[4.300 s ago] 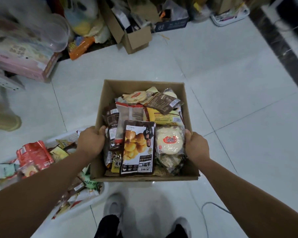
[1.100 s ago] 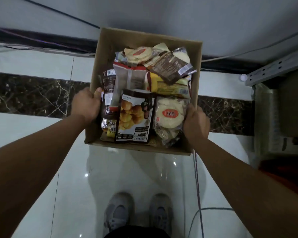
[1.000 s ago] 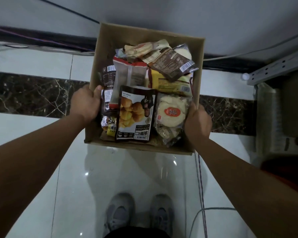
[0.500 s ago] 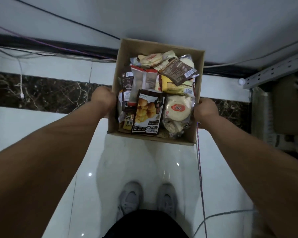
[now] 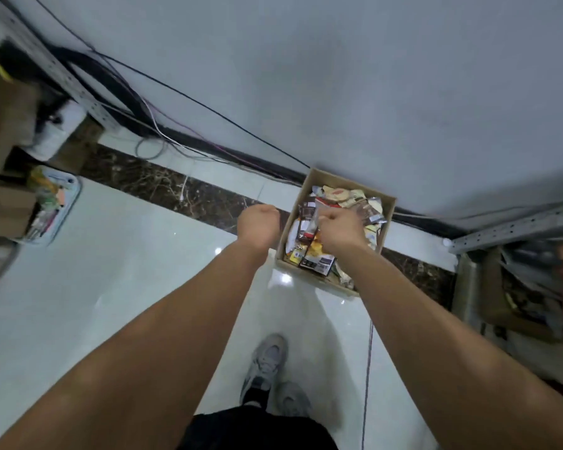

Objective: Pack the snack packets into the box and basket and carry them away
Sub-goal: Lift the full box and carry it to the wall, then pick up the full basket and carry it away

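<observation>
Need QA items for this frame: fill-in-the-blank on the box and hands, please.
1. The brown cardboard box of snack packets stands on the white tiled ___.
2. It sits close to the grey ___.
3. The right hand is above the open ___; the left hand is beside it, apart.
Missing: floor; wall; box.

Dim, motion-blurred – wide-angle edge warp

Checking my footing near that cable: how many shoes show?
2. Front shoe on the white floor, nearer the box; rear shoe beside it, by the black clothing.
</observation>
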